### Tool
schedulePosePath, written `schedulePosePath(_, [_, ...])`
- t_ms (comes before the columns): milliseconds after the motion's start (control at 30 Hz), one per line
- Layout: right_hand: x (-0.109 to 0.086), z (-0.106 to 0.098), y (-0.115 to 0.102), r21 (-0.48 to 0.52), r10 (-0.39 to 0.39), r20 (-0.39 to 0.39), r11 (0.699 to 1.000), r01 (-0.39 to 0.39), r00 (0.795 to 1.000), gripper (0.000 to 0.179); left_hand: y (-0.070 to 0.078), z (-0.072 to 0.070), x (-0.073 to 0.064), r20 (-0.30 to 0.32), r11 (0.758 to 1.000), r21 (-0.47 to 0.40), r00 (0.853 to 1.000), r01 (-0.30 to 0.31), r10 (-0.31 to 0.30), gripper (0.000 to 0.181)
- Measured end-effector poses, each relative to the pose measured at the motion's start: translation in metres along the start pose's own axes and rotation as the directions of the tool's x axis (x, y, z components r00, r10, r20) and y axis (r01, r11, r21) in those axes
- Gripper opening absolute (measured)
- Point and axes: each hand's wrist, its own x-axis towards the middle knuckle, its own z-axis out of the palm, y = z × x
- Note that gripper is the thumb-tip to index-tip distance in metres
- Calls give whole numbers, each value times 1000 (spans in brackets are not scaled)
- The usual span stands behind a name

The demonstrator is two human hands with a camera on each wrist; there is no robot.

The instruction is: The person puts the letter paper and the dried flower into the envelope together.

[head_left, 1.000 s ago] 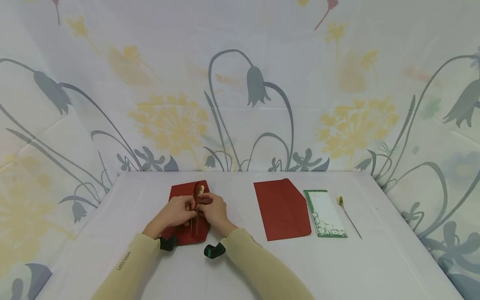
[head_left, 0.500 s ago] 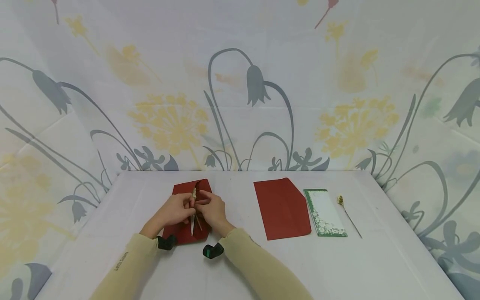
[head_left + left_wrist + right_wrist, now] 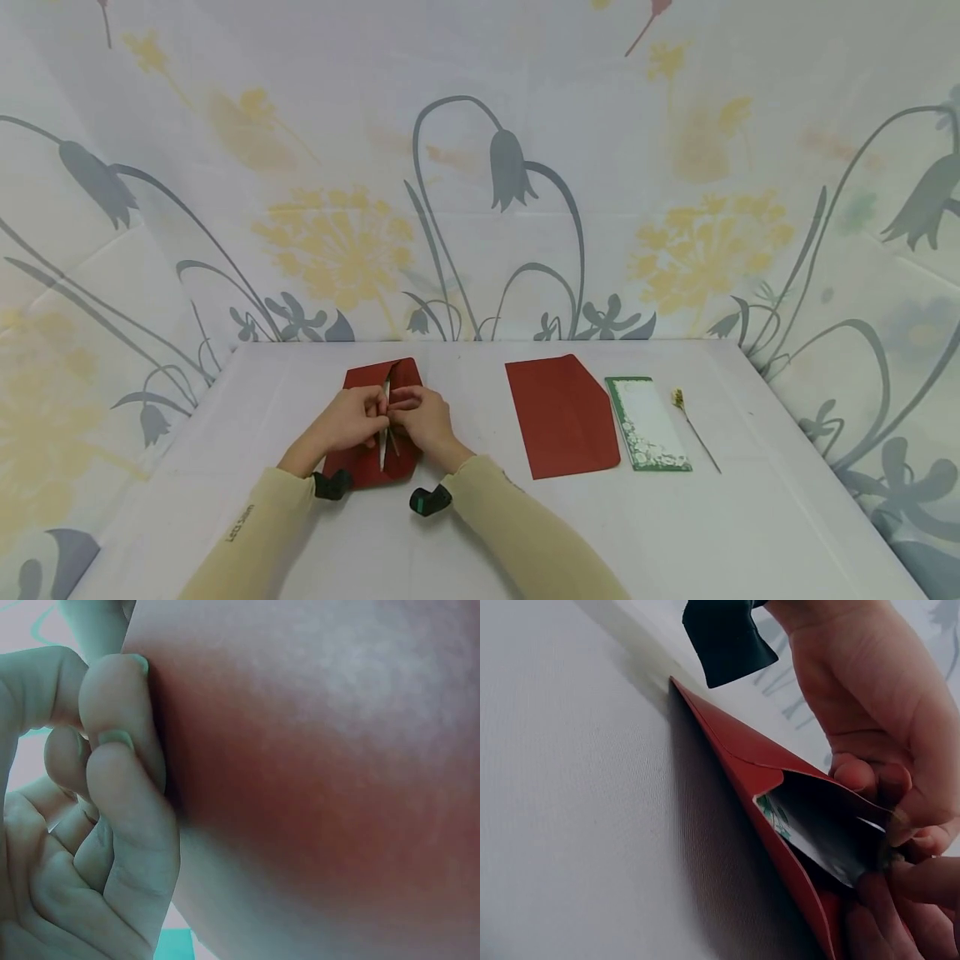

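Left of centre, a red envelope stands with its mouth spread. A printed card shows inside it in the right wrist view, with green leaves on white. My left hand grips the envelope at its opening, fingertips bent against the red paper in the left wrist view. My right hand pinches a dried flower over the opening; its thin stem sticks out below the fingers. The flower's head is hidden behind the fingers. Both hands' fingertips meet at the envelope's mouth.
A second red envelope lies flat right of centre. Beside it are a white card with a green floral border and another dried flower on a long stem. A flower-printed curtain hangs behind the white table.
The dried flower in my right hand has moved left to the envelope's opening, and its pale head has gone from sight. The envelope's mouth has widened, showing the white card. My left hand keeps its grip.
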Motion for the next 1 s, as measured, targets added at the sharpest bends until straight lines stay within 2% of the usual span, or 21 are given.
schedulePosePath(167, [3,-7,4,8,-23,109,1000,22,994,35,0,0,1,3,1000,-4,1000,2,-2,10])
schedulePosePath(300, [3,-15,5,-1,-18,192,1000,19,981,46,1,0,1,5,1000,-2,1000,4,-4,10])
schedulePosePath(467, [1,-21,6,-33,-1,268,999,10,963,50,2,0,0,10,1000,10,1000,12,-12,10])
schedulePosePath(633, [-2,-22,6,-57,17,361,998,4,932,52,0,0,-1,8,999,23,1000,29,-29,10])
schedulePosePath(700, [-4,-24,6,-15,38,399,999,-35,916,52,0,1,-1,8,999,22,1000,26,-26,7])
schedulePosePath(833, [-8,-29,5,81,83,414,989,-127,907,52,0,2,-1,12,999,3,999,41,-41,3])
schedulePosePath(1000, [-11,-38,4,108,81,399,985,-134,914,50,-1,3,-2,14,998,15,998,55,-56,2])
